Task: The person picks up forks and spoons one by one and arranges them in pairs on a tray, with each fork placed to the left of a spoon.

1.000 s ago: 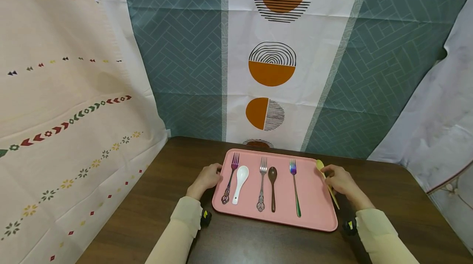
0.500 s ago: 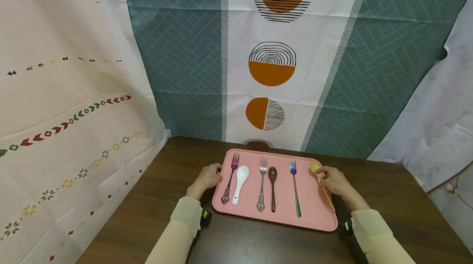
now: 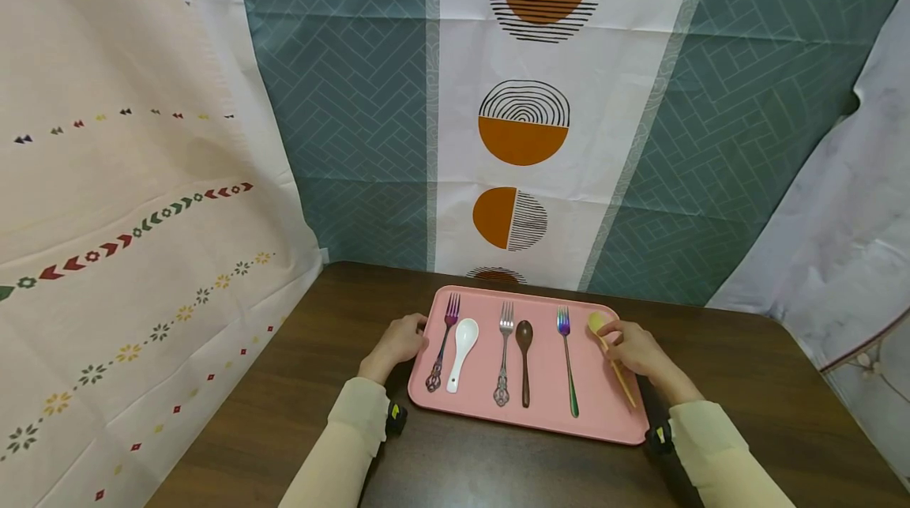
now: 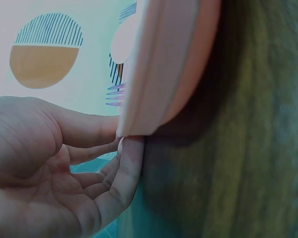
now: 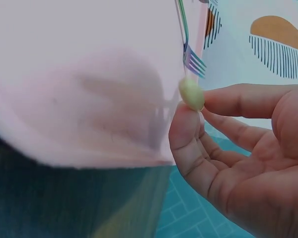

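My right hand (image 3: 636, 346) pinches a yellow spoon (image 3: 596, 322) between thumb and fingers, over the right part of a pink tray (image 3: 543, 381). The spoon's bowl points away from me; in the right wrist view one rounded part of the spoon (image 5: 190, 93) shows at the fingertips. At the tray's left edge, my left hand (image 3: 400, 340) grips the rim, thumb on one side and fingers on the other, as the left wrist view shows. On the tray lie a purple fork (image 3: 450, 318), a white spoon (image 3: 464, 338), a silver fork (image 3: 505, 334), a dark brown spoon (image 3: 524, 338) and a rainbow-coloured fork (image 3: 566, 342).
The tray rests on a dark brown wooden table (image 3: 455, 460). A patterned curtain (image 3: 355, 137) hangs behind the table's far edge. White cloths (image 3: 142, 255) hang at the left and right sides.
My right hand has carried the yellow spoon leftward, from the tray's right rim to over its right part. My left hand and the other cutlery have stayed put.
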Motion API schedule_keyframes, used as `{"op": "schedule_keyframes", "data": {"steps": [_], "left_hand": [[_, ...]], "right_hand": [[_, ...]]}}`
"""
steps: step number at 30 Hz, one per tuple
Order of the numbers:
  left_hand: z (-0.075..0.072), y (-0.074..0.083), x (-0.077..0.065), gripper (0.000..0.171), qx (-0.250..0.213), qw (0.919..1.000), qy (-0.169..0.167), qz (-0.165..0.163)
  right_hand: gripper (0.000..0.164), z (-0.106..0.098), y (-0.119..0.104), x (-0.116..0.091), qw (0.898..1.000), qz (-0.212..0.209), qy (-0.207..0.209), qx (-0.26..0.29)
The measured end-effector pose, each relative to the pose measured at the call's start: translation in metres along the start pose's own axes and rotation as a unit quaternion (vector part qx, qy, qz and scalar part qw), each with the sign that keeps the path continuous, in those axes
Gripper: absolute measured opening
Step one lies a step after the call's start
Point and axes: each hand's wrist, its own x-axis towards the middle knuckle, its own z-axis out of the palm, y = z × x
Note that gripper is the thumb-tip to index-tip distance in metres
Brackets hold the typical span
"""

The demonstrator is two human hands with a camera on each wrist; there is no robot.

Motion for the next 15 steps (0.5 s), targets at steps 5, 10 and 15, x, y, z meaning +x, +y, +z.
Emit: {"op": "schedule_keyframes", "data": {"steps": [5,10,15], "left_hand": [[-0.0004,0.0007,0.0001,0.042,-0.007,1.0,-0.002,-0.004],[-0.0003,0.0008,-0.001,0.042,-0.003,1.0,-0.003,-0.001],[-0.0007,0.0014,-0.0023,0.043,-0.004,1.0,-0.003,-0.001]], "right_hand": [[0.039,0.0024,-0.002,0.0021,1.0,0.006,-0.005,-0.01],[0.04,0.0043,-0.004,0.0043,1.0,0.003,-0.011,-0.02],[0.039,0.0078,-0.0046,0.0065,0.999,-0.019,-0.01,-0.042]]}}
